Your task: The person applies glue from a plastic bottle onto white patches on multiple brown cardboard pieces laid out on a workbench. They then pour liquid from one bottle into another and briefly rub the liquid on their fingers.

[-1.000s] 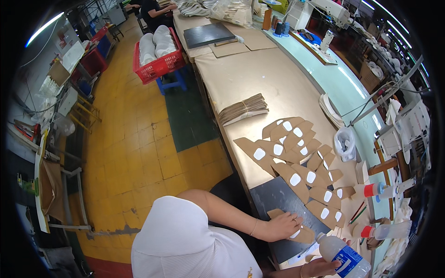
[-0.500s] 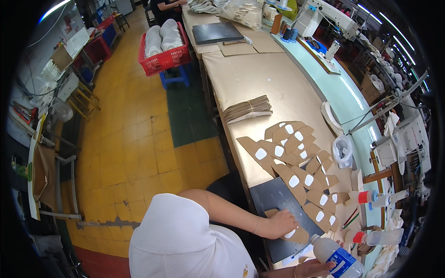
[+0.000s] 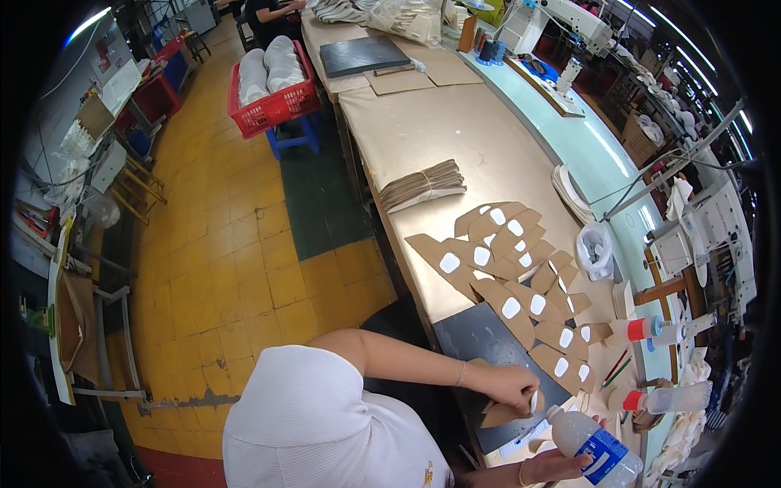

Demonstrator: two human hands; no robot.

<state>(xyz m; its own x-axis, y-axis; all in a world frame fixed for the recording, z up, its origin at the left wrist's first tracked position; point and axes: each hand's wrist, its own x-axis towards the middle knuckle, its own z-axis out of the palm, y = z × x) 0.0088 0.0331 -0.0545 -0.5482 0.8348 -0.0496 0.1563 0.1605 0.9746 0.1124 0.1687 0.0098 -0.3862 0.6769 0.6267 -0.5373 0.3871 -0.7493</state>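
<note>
My left hand (image 3: 508,385) is closed, its fingers pinching a brown cut piece (image 3: 499,416) with a white patch (image 3: 534,401) by the fingertips. Beneath it lies a dark flat board (image 3: 468,343) at the near table edge. My right hand (image 3: 558,466) grips a clear plastic bottle (image 3: 579,436) with a blue label, tilted with its neck toward the left hand. Just beyond the board, several brown pieces (image 3: 496,294) with white patches overlap on the table. The left hand hides part of the held piece.
A tied brown stack (image 3: 423,185) sits farther along the table (image 3: 407,122). To the right are a white bag-lined cup (image 3: 595,252), pencils (image 3: 617,368), red-capped bottles (image 3: 663,398) and sewing machines (image 3: 704,244). A red basket (image 3: 272,114) stands left of the table; a person (image 3: 272,15) sits beyond.
My left hand has shifted slightly right over the board, and the brown piece has turned under its fingers. The bottle stays in my right hand. The whole view has slid a little.
</note>
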